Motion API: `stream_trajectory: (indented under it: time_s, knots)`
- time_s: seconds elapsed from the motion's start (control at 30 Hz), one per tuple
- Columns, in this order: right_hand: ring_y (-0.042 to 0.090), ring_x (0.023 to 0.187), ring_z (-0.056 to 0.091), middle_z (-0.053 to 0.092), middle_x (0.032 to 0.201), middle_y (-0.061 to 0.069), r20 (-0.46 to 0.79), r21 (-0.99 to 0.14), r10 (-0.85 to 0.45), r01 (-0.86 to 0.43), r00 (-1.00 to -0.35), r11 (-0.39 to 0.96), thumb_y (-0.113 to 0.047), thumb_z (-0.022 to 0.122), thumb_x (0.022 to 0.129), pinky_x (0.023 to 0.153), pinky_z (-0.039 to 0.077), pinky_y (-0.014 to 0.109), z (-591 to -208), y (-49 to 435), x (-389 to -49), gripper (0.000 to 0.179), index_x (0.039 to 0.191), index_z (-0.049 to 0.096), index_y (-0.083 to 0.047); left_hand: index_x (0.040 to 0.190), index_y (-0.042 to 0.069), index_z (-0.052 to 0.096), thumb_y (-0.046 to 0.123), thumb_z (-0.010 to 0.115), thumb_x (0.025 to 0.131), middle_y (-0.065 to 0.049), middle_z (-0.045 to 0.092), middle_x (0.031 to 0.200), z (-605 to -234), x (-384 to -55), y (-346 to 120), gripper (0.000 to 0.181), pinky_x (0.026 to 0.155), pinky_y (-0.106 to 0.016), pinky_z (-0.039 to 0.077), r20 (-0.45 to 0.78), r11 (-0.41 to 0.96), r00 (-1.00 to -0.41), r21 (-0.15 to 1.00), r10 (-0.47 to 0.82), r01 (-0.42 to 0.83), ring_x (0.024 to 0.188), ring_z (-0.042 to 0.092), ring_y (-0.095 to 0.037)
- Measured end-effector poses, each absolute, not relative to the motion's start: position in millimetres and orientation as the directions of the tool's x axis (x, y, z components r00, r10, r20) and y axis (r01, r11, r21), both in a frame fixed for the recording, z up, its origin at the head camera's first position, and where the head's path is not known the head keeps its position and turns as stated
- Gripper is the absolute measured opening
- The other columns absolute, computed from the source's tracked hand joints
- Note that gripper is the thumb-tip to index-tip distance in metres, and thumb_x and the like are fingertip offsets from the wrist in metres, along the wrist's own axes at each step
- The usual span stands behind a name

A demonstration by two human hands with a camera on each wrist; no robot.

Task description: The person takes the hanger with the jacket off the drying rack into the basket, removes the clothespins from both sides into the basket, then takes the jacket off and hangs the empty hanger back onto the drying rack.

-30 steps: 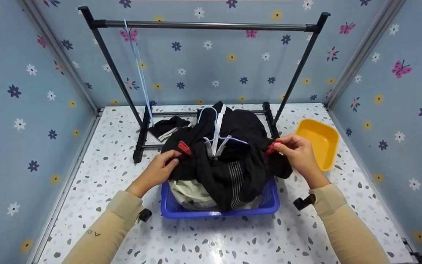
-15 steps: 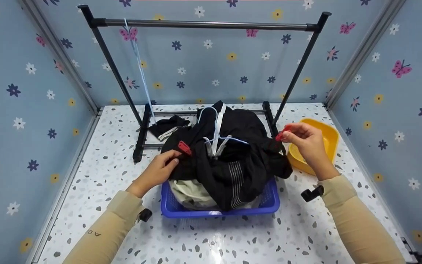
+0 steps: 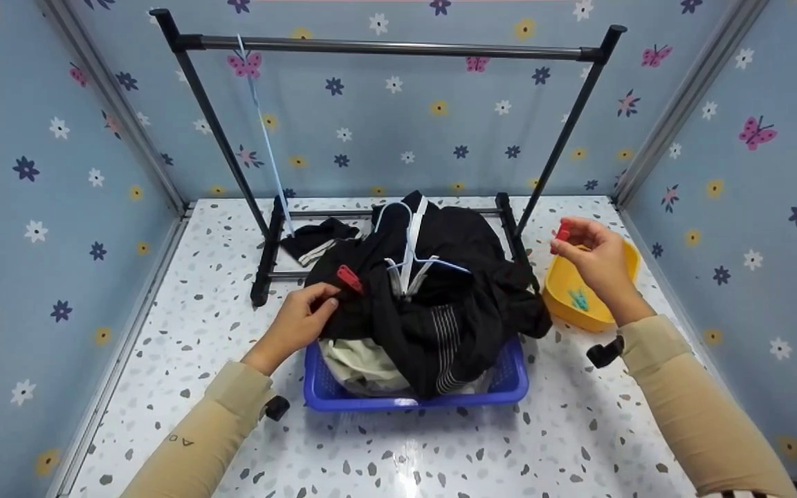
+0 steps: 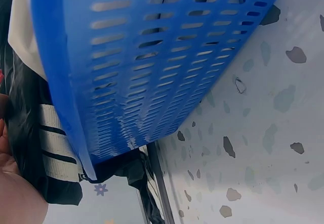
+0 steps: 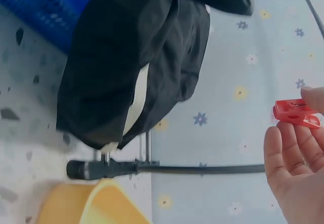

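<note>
My right hand point(image 3: 596, 259) pinches a red clothespin point(image 3: 560, 236) between thumb and fingers, above the near side of a yellow bin point(image 3: 578, 321). The right wrist view shows that clothespin point(image 5: 296, 114) free of any cloth. With its fingertips, my left hand point(image 3: 298, 321) holds the left part of a black garment point(image 3: 398, 325), just beside a second red clothespin point(image 3: 349, 279) on the cloth. The garment, with thin pale stripes, lies heaped over a blue basket point(image 3: 419, 402). A light-blue hanger point(image 3: 410, 242) with a white strap lies on top of it.
Behind the basket stands a black clothes rack point(image 3: 398, 47), with another light-blue hanger point(image 3: 265, 124) on its bar at the left. A small black cloth point(image 3: 322, 236) lies by the rack's left foot. Green clothespins point(image 3: 578, 299) lie inside the yellow bin. Pale cloth point(image 3: 364, 366) shows in the basket.
My right hand has pulled the red clothespin off the garment's right side and carried it right, over the yellow bin. My left hand stays in place on the garment.
</note>
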State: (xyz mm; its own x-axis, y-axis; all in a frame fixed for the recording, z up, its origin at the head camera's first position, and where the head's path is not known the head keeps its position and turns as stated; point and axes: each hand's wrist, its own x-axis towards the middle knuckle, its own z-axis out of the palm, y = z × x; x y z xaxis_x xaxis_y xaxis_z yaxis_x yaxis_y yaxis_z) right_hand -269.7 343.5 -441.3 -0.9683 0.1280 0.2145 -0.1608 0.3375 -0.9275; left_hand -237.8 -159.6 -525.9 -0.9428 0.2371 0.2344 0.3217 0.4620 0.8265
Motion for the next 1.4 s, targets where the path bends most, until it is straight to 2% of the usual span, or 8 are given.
stream_trajectory:
  time_s: [0.17, 0.3, 0.53, 0.7, 0.93, 1.13, 1.4]
  knots:
    - [-0.006, 0.087, 0.070, 0.070, 0.096, -0.023, 0.220, -0.894, 0.116, -0.153, -0.969, 0.421, -0.006, 0.080, 0.103, 0.083, 0.060, 0.009, -450, 359, -275, 0.047, 0.146, 0.067, 0.009, 0.110, 0.000, 0.081, 0.000, 0.072, 0.102, -0.015, 0.081, 0.100, -527, -238, -159, 0.012, 0.091, -0.026, 0.053, 0.220, 0.457, -0.957, 0.843, 0.188, 0.284, 0.092, 0.067, -0.011]
    - [-0.006, 0.085, 0.066, 0.068, 0.098, -0.018, 0.197, -0.864, 0.123, -0.113, -0.973, 0.491, -0.012, 0.080, 0.105, 0.082, 0.058, 0.006, -459, 374, -280, 0.050, 0.149, 0.067, 0.007, 0.109, -0.001, 0.079, 0.000, 0.072, 0.101, -0.015, 0.079, 0.098, -527, -239, -158, 0.010, 0.088, -0.024, 0.051, 0.203, 0.442, -0.962, 0.857, 0.181, 0.264, 0.089, 0.063, -0.008]
    - [0.001, 0.090, 0.059, 0.063, 0.103, -0.011, 0.097, -0.841, 0.185, 0.019, -0.978, 0.541, -0.014, 0.080, 0.105, 0.079, 0.055, 0.005, -477, 395, -285, 0.054, 0.153, 0.064, 0.006, 0.106, 0.000, 0.079, -0.001, 0.071, 0.102, -0.014, 0.077, 0.097, -528, -238, -158, 0.009, 0.090, -0.025, 0.051, 0.194, 0.429, -0.964, 0.867, 0.181, 0.255, 0.090, 0.063, -0.010]
    - [-0.001, 0.085, 0.059, 0.063, 0.101, -0.007, 0.062, -0.838, 0.216, 0.068, -0.974, 0.542, -0.010, 0.080, 0.104, 0.076, 0.055, 0.006, -490, 403, -287, 0.052, 0.150, 0.064, 0.009, 0.106, 0.000, 0.079, 0.000, 0.070, 0.102, -0.014, 0.077, 0.097, -529, -237, -158, 0.009, 0.090, -0.025, 0.051, 0.197, 0.426, -0.964, 0.867, 0.181, 0.257, 0.091, 0.063, -0.010]
    - [0.000, 0.083, 0.063, 0.062, 0.111, 0.005, -0.050, -0.821, 0.224, 0.168, -0.973, 0.546, -0.014, 0.080, 0.105, 0.077, 0.057, 0.007, -508, 412, -295, 0.059, 0.156, 0.059, 0.007, 0.107, -0.001, 0.079, -0.001, 0.071, 0.101, -0.015, 0.078, 0.098, -528, -237, -159, 0.009, 0.092, -0.026, 0.052, 0.208, 0.431, -0.962, 0.863, 0.176, 0.265, 0.093, 0.064, -0.012]
    - [-0.001, 0.080, 0.066, 0.064, 0.109, 0.005, -0.096, -0.796, 0.196, 0.194, -0.976, 0.573, -0.016, 0.080, 0.105, 0.075, 0.057, 0.009, -529, 419, -300, 0.060, 0.155, 0.058, 0.008, 0.106, -0.001, 0.078, -0.001, 0.070, 0.102, -0.015, 0.077, 0.097, -527, -235, -158, 0.009, 0.090, -0.025, 0.051, 0.199, 0.431, -0.964, 0.865, 0.175, 0.257, 0.090, 0.063, -0.010]
    - [0.005, 0.082, 0.061, 0.061, 0.104, 0.003, -0.135, -0.794, 0.176, 0.212, -0.975, 0.569, -0.015, 0.082, 0.104, 0.073, 0.056, 0.012, -549, 422, -303, 0.060, 0.155, 0.060, 0.007, 0.106, -0.002, 0.078, -0.001, 0.071, 0.102, -0.016, 0.078, 0.098, -527, -232, -158, 0.009, 0.091, -0.026, 0.051, 0.199, 0.442, -0.964, 0.859, 0.176, 0.258, 0.091, 0.063, -0.010]
